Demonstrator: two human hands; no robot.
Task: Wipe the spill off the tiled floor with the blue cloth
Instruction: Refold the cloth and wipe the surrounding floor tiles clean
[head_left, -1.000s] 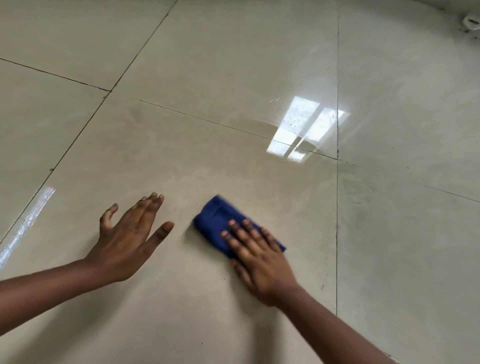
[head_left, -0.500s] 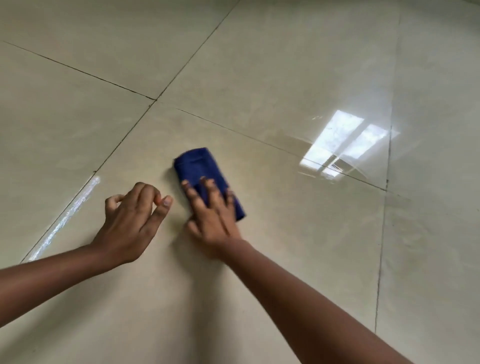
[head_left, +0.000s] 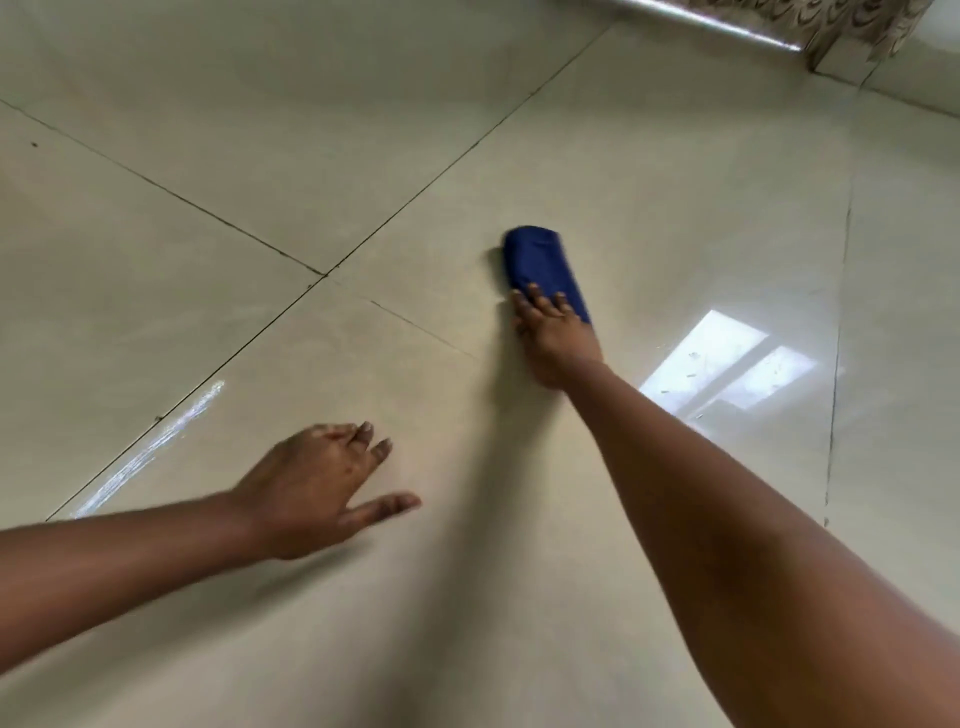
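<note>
Two bare forearms are in view, uncovered to the frame edge, with no sleeve showing. The left hand (head_left: 317, 488) and right hand (head_left: 558, 343) are gloveless. Fingernails are short and unpainted. Motion blur softens the left hand's outline.

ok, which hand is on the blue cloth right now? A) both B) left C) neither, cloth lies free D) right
D: the right hand presses flat on the near end of the blue cloth, while the left hand is spread over bare tile, well apart from it.
</note>
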